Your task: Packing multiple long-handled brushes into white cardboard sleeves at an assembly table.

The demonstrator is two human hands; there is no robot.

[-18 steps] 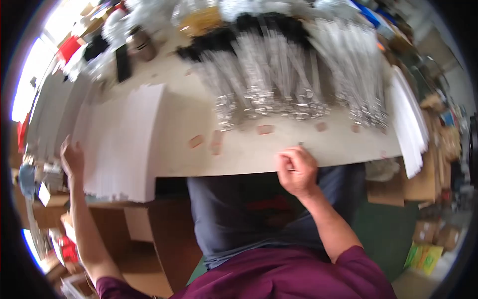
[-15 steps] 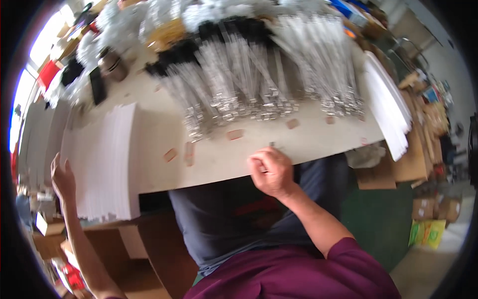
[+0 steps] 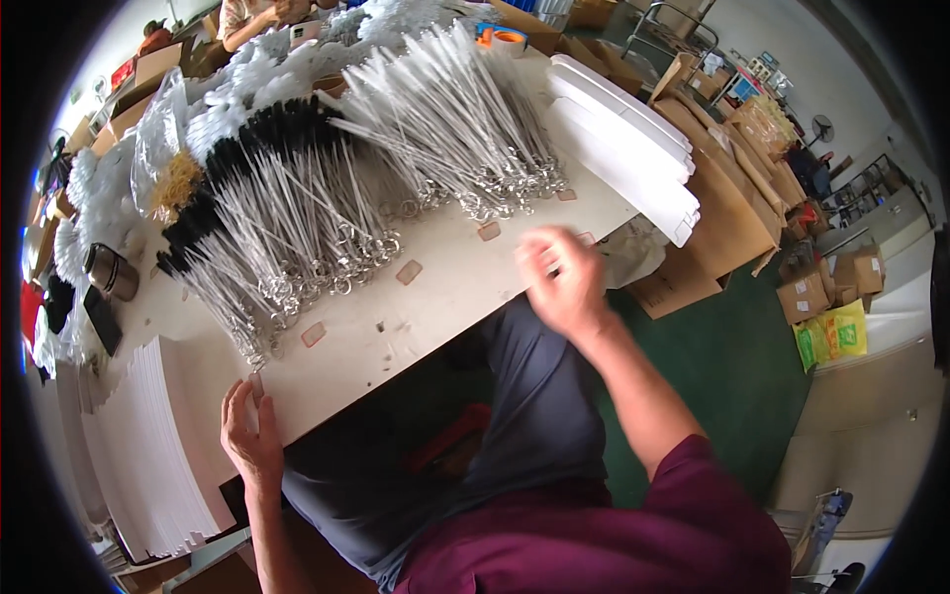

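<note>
My left hand [image 3: 252,441] is at the table's front left edge, thumb apart from the fingers, holding nothing that I can see. Its fingertips are close to the wire ends of a pile of black-bristled brushes [image 3: 287,223]. Over the front edge farther right is my right hand [image 3: 564,282], its fingers curled in and blurred. Whatever they hold, if anything, is hidden. A second pile, of white-bristled brushes [image 3: 460,129], spreads beyond the right hand. The brushes' thin metal stems end in loops toward me.
White flat cartons [image 3: 158,445] stand stacked at the left; more white cartons [image 3: 623,148] lie at the right edge. Small reddish-edged pieces [image 3: 409,272] dot the table [image 3: 346,366]. A flask [image 3: 111,272] and dark phone [image 3: 101,319] are at far left. Another person's arm [image 3: 252,25] shows beyond.
The view has swung rightward. My left hand has come from beside the white cartons to the table edge near the brush loops. My right hand has shifted right along the front edge, still curled.
</note>
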